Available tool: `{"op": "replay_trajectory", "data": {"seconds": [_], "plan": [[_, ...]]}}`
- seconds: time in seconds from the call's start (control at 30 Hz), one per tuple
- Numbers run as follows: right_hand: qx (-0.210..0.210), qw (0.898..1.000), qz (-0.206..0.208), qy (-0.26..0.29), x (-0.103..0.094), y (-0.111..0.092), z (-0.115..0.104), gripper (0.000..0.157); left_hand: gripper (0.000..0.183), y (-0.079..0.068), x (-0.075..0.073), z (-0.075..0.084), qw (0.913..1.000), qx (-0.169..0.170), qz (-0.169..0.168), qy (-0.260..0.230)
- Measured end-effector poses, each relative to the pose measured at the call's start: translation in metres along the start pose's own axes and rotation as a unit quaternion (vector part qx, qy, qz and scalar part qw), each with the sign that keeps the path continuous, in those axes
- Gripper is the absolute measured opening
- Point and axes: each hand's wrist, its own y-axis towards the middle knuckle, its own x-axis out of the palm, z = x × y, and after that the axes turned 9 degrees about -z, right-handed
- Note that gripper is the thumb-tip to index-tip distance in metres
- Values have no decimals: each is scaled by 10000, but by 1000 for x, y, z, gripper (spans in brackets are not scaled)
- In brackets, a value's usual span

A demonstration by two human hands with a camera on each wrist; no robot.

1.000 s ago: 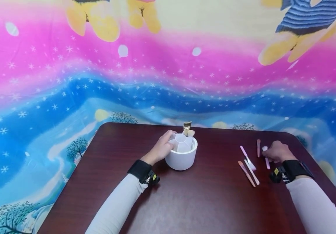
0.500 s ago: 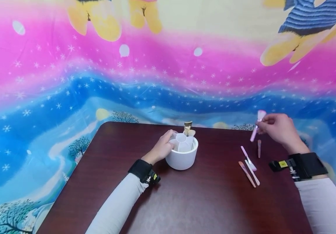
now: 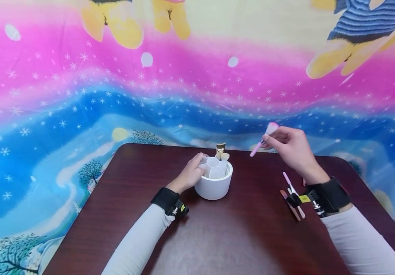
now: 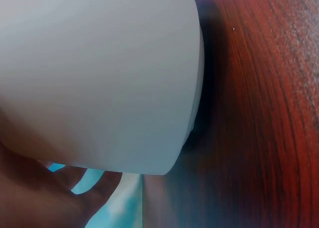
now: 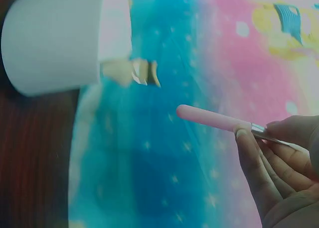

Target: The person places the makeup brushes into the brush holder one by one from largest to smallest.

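On the table stands a white round brush holder (image 3: 213, 190) with a petal-shaped divider inside. My left hand (image 3: 187, 177) grips its left side at the rim; in the left wrist view the holder's smooth wall (image 4: 104, 78) fills much of the picture. A brush with a gold ferrule (image 3: 220, 148) and a pale brush head (image 3: 224, 156) stick up from its back. To the right, raised above the table, my right hand (image 3: 292, 149) pinches a pink makeup brush (image 3: 257, 148) near the ferrule. Its bristles point up and the handle end (image 5: 209, 117) slants down towards the holder.
Right of the holder, several makeup brushes lie on the dark wooden table (image 3: 218, 236): a pink one (image 3: 287, 178), a brown one (image 3: 290, 205) and a white one (image 3: 302, 212). My right wrist and its camera partly cover them. A printed cloth (image 3: 183, 88) hangs behind the table.
My right hand has picked up the pink makeup brush from the table at the right, lifted it and carried it left towards the holder. The left hand and the holder have stayed put.
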Motion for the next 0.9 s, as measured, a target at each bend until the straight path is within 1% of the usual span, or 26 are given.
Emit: {"op": "replay_trajectory", "data": {"seconds": [0.1,0.2,0.47,0.6,0.73,0.8,0.9], "plan": [[-69,9991,-291,288,14,0,-2,21,53,0,1,0,10000,17,6,19],[-104,9974,-601,389,26,-1,-3,21,53,-1,1,0,10000,57,23,35],[16,9897,-1321,543,58,-5,2,21,53,-4,1,-1,9999,142,23,34],[114,9857,-1529,700,69,-7,7,18,52,-3,1,-2,9999,115,4,-8],[180,9820,-1702,797,76,-9,9,18,51,-3,0,-1,9999,94,-35,-17],[208,9827,-1729,632,77,-9,9,18,51,-2,0,-1,9999,117,-27,-6],[249,9865,-1602,208,75,-8,15,17,52,-1,0,-2,9999,155,-7,24]]}}
